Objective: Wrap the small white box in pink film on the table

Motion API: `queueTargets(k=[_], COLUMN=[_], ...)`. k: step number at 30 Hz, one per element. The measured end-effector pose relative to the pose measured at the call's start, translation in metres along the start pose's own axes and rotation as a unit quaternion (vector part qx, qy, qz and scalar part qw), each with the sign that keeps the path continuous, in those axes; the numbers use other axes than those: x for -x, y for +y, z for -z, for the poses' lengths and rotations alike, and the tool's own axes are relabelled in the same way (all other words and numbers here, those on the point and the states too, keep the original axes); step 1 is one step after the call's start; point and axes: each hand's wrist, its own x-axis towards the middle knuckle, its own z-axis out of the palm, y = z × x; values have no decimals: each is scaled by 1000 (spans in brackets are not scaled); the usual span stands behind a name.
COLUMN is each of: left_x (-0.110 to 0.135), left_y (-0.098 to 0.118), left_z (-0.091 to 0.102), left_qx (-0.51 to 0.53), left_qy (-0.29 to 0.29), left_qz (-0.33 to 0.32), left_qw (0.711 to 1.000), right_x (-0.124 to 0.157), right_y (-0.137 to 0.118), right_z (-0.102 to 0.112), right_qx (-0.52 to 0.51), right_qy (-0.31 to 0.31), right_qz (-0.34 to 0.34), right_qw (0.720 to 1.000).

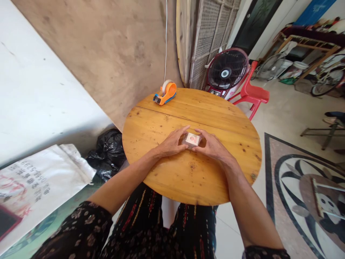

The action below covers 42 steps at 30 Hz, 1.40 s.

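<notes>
A small box (192,139) with a red and white top rests on the round wooden table (161,122), near its middle. My left hand (172,143) grips the box from the left, with fingers curled round its side. My right hand (212,145) holds it from the right in the same way. Both forearms reach in from the near edge of the table.
An orange tape dispenser (165,93) stands at the table's far left edge. Behind the table are a floor fan (226,72) and a red plastic chair (253,94). A black bag (107,153) and a white sack (37,180) lie on the floor to the left.
</notes>
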Motion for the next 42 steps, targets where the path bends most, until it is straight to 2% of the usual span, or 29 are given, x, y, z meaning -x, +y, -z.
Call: queueTargets(k=[9, 21, 32, 38, 42], left_x=[1, -2, 0, 0, 1], left_y=[3, 2, 5, 7, 10], left_z=[2, 5, 4, 6, 8], left_qx=[-13, -28, -30, -25, -23], left_qy=[-5, 14, 8, 9, -3], left_qz=[4, -71, -37, -38, -26], left_qw=[1000, 997, 999, 999, 999], right_x=[1, 4, 0, 4, 5], right_y=[1, -3, -2, -2, -5], right_z=[-3, -3, -6, 2, 10], right_qx=[-5, -1, -8, -27, -71], right_qy=[8, -15, 2, -14, 43], right_qz=[1, 18, 12, 16, 14], right_qw=[1000, 1000, 1000, 999, 996])
